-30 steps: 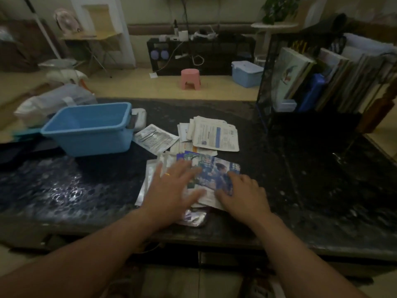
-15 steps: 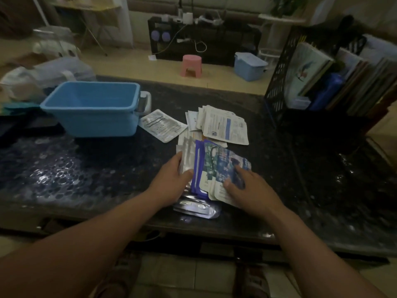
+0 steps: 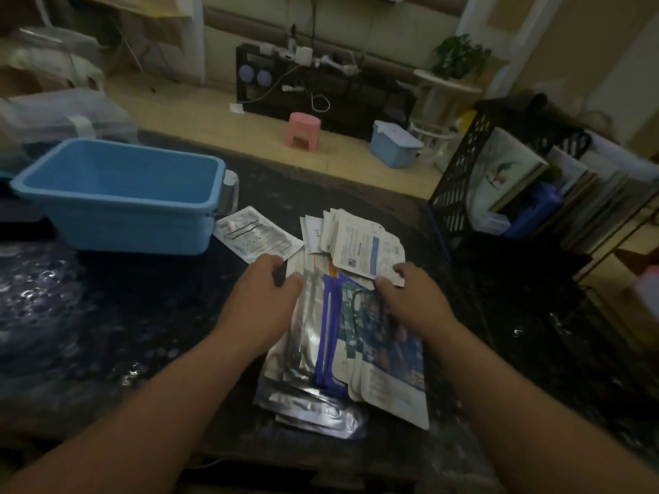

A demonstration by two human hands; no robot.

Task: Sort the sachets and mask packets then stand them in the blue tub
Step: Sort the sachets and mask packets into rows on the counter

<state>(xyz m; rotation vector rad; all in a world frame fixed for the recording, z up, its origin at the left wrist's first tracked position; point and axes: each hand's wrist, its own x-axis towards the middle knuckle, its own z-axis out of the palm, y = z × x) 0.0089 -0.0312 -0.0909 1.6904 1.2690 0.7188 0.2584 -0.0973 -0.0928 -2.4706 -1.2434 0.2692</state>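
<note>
Mask packets sat bunched between both hands near the front edge of the dark counter, fanned so that silver, purple-edged and blue printed faces overlapped. From my station I read the left hand as clamped on the bundle's far left corner, thumb on the front and fingers curled round the edge. The right hand gripped the far right corner in much the same way. The near ends lay over a silver packet or two flat on the counter. I could not tell whether the bundle was off the surface.

Just beyond the fingertips lay the white sachets in a loose overlapping heap, and a lone pale packet lay beside it, close to the tub's right end. The blue tub stood well to the left on the counter, and what I could see of its inside was bare.

I judged the job to be early. The mask packets looked gathered into one group, which was the sorting half begun. The sachets were not squared up, the lone packet belonged to no pile, and nothing stood in the tub. Left to do, as I saw it: carry this bundle over, stand it on edge, then gather and stand the sachets.
</note>
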